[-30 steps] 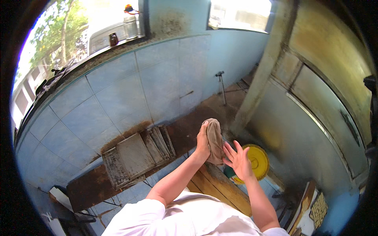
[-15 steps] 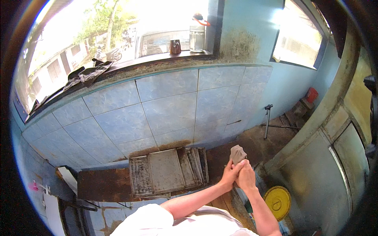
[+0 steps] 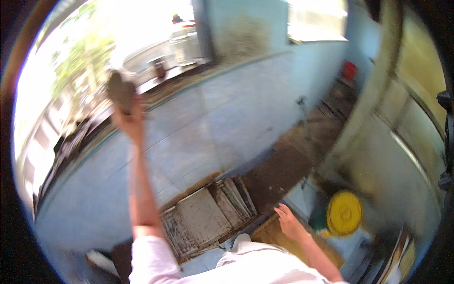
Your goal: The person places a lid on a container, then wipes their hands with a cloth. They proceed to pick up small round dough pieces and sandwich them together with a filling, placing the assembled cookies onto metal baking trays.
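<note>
Rag (image 3: 120, 90) up by the windowsill (image 3: 174, 72), 1 cup (image 3: 160, 69) in the firing line

Left hand (image 3: 130, 117) looks closed around the rag at far left, though it's blurry; right hand (image 3: 291, 225) is empty, fingers loose, near the wooden bench (image 3: 265, 236). A sloppy swing right could clip the cup or the jar (image 3: 183, 49) beyond it, I reckon. Stacked trays (image 3: 203, 215) lie between body and wall, yellow-lidded bucket (image 3: 344, 213) near right.

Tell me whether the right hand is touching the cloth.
Apart. The head view shows the cloth held up in the left hand, while the right hand is well below, with blue wall visible between them.
</note>
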A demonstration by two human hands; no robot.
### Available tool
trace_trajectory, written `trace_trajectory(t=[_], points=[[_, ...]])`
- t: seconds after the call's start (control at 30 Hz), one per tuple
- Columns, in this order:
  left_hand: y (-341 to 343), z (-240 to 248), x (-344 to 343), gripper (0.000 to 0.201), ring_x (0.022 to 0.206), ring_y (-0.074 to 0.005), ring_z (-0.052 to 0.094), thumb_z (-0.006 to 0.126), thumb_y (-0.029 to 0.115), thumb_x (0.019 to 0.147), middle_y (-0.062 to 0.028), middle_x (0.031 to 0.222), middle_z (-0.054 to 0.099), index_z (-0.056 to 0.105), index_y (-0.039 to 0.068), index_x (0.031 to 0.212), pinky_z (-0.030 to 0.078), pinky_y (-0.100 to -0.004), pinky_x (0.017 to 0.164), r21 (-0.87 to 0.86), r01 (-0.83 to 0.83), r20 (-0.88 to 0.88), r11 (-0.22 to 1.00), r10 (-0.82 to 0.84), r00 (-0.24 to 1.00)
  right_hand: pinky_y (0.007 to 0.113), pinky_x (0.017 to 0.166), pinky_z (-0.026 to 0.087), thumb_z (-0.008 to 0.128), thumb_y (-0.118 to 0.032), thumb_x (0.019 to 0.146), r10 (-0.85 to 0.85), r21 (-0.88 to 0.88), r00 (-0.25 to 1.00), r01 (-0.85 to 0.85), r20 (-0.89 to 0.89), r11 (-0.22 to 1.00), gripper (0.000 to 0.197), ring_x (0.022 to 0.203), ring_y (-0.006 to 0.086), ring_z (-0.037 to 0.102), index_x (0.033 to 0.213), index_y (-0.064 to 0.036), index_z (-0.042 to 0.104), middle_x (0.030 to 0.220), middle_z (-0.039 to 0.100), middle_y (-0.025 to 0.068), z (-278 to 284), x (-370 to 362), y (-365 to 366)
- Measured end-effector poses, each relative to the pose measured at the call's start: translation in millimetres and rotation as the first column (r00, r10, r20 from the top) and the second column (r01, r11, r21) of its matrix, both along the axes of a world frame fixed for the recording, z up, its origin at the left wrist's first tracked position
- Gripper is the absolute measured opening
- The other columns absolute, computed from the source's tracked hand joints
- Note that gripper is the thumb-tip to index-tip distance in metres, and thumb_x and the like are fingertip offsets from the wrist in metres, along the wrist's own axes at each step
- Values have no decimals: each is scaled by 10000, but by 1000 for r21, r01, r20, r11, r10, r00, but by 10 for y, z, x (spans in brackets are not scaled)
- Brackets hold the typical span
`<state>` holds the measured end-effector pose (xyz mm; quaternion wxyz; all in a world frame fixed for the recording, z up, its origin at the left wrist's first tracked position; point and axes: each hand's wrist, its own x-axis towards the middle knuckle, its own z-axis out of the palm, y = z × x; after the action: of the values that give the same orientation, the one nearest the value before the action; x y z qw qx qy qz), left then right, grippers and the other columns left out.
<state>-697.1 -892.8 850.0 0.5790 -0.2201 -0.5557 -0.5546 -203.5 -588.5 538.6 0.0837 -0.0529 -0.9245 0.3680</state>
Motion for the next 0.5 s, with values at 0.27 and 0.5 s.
trace_trajectory(t=[0.27,0.5], points=[[282,-776,-1280,415,983,-192,597,816,216,961,-101,1112,634,595,34,1262,505,-338,821,-542,-394,78,742,511,856,567,864,591,617,-104,880,-510,284,373,515,775,809,297,1002,447,742,1114,-23,780,1093,767,262,-2844,3354,634],[1631,-3855,1758,520,1150,-246,549,800,174,957,-156,1278,576,536,26,1380,486,-368,941,-810,304,372,502,39,927,521,993,563,656,-239,888,-655,144,150,916,741,374,394,1160,456,698,1180,1,768,1225,729,289,-3148,4265,-299]])
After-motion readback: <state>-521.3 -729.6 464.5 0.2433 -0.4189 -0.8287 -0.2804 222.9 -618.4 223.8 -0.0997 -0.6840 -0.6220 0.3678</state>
